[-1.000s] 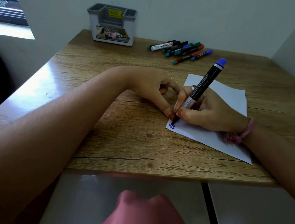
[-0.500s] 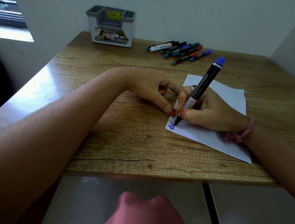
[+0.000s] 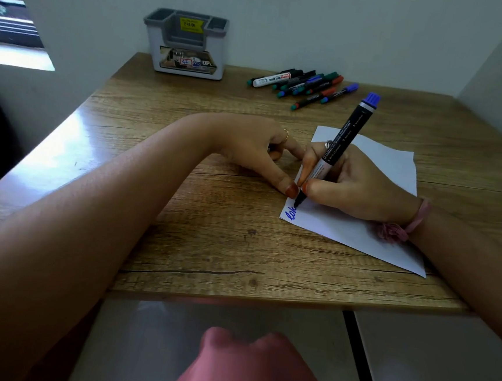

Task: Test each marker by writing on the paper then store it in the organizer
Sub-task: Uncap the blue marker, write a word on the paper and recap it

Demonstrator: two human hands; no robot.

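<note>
A white sheet of paper [image 3: 349, 234] lies on the wooden table [image 3: 208, 247], right of centre. My right hand [image 3: 359, 190] grips a black marker [image 3: 344, 137] with a blue end, its tip touching the paper's near left corner beside fresh blue writing [image 3: 290, 215]. My left hand [image 3: 247, 149] sits just left of it, a fingertip pressing down the paper's left edge. The grey organizer [image 3: 185, 44] stands at the back left against the wall. Several capped markers [image 3: 304, 84] lie in a loose pile at the back, right of the organizer.
Walls close off the table at the back and the right. A window [image 3: 7, 17] is at the far left. The table's front edge runs across the frame below my forearms, with a grey floor and my knee [image 3: 252, 369] under it.
The marker tip has travelled a little to the right across the paper, and the blue writing has grown from a small scribble to several strokes. My left hand has stayed pressing the paper.
</note>
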